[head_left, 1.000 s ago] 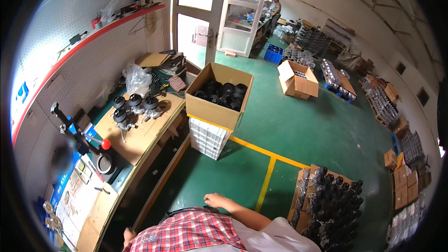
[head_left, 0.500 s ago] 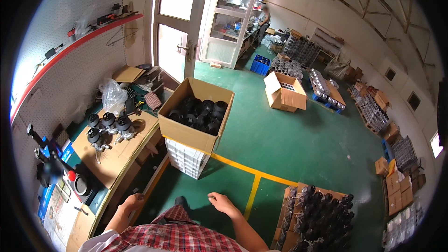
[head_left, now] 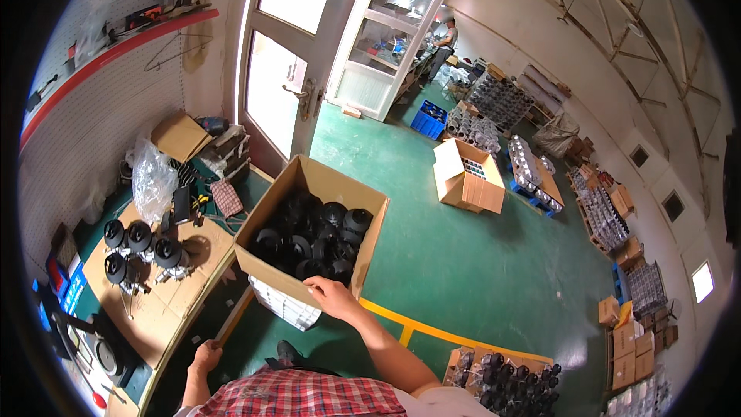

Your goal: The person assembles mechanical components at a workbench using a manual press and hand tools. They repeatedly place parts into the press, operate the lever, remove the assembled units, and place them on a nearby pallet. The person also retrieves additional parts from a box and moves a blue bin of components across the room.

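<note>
In front of me stands an open cardboard box [head_left: 378, 251] full of black round-topped parts [head_left: 316, 235]. It rests on a white ribbed crate [head_left: 282, 305]. My right hand [head_left: 332, 297] is at the box's near rim, its fingers bent over the top edge by the right corner. Lower and to the left, my left hand [head_left: 207, 355] hangs beside the workbench edge with curled fingers and nothing visible in them. On the cardboard-covered workbench [head_left: 181, 293] stand several metal assemblies with black round tops [head_left: 139, 238].
A clear plastic bag [head_left: 154, 177] and tools lie at the bench's back. Pallets of black-topped parts [head_left: 509, 382] stand at the lower right, beyond a yellow floor line [head_left: 448, 337]. Another open box [head_left: 467, 177] and a blue crate [head_left: 429, 119] are farther off. A person [head_left: 444, 50] works at the back.
I have come closer to the box, which now appears larger and lower. My right hand has moved forward and left onto its rim. My left hand is lower, still by the bench.
</note>
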`<state>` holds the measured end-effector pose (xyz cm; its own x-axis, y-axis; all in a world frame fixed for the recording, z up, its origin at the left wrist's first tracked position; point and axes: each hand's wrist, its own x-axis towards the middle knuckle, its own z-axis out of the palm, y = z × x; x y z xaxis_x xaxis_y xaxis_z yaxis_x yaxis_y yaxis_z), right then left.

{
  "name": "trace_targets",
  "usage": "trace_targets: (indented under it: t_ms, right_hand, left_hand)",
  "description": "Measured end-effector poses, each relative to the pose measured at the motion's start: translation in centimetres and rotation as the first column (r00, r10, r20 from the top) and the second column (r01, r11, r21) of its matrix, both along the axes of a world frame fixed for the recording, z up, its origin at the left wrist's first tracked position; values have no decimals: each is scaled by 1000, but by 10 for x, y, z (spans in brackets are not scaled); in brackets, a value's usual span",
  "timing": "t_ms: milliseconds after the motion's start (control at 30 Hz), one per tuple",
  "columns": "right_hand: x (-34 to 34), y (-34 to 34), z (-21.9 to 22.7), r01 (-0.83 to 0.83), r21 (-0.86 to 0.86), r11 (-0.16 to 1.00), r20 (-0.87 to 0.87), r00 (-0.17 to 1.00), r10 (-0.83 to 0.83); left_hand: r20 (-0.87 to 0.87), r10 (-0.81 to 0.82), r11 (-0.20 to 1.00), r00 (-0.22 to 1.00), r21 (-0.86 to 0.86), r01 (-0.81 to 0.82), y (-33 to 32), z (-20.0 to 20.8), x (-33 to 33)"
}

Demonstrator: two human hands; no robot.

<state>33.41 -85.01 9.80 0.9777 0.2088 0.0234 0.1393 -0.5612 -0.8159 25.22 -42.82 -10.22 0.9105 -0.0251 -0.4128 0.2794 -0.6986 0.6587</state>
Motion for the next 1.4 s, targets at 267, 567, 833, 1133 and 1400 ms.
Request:
trace_targets:
  t_ms: [267, 567, 833, 1133, 1400]
  right_hand:
    - [77, -22, -1, -151, -92, 984, -254, 959, 123]
    - [161, -53, -120, -385, -654, 651, -449, 890, 76]
    - [191, -18, -155, -584, -626, 517, -472, 811, 344]
    - [203, -58, -108, -653, -27, 757, -725, 534, 435]
    - [226, -89, -64, -321, 381, 867, -180, 894, 410]
  left_hand:
    - [286, -4, 989, 958, -141, 47, -84, 57, 152]
    - [286, 322, 945, 903, -148, -290, -165, 57, 225]
    - [32, 460, 887, 887, -53, -458, -240, 14, 184]
    - [72, 543, 839, 836, -28, -543, -253, 3, 164]
    - [-385, 498, 284, 777, -774, -566, -374, 174, 188]
